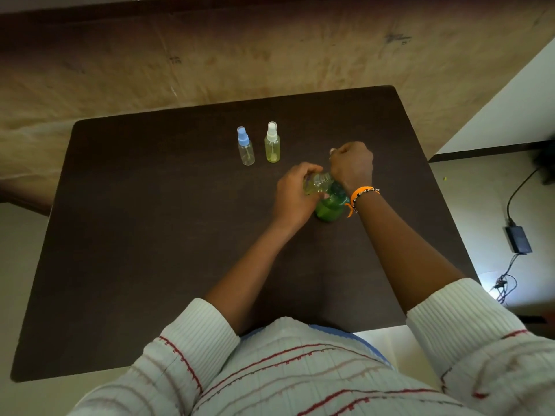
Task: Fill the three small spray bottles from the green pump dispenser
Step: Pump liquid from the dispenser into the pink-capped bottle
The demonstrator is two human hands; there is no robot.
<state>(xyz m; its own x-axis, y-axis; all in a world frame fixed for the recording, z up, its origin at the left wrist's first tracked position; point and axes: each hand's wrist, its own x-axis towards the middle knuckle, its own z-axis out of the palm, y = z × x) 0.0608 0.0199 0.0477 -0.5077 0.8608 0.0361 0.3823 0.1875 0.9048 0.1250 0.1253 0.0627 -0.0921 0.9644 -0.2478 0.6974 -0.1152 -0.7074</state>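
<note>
On the dark brown table [150, 235] the green pump dispenser [329, 207] stands right of centre, largely hidden beneath the two hands working over it. The left hand [295, 195] is wrapped around a small uncapped spray bottle [318, 182], holding it tilted almost on its side with its open threaded neck pointing to the right, towards the top of the dispenser; yellowish-green liquid shows inside the clear body. The right hand [351, 163] is curled closed above and just behind the dispenser, knuckles up, and something small and pale pokes out at its far edge, too little of it visible to say what it is; whether the palm is pressing on the pump head cannot be told, since the hand covers it. An orange bracelet [362, 195] with a beaded strand circles the right wrist, right beside the dispenser's green body. Further back on the table, well apart from the hands, two capped bottles stand upright side by side: the blue-capped spray bottle [245, 146] on the left looks clear and nearly empty, and the white-capped spray bottle [272, 143] just beside it holds pale yellow-green liquid. Both sleeves of a white ribbed sweater [270, 370] with red stripes are pushed up the forearms. On the floor to the right lie a black power adapter [519, 240] and its cable.
</note>
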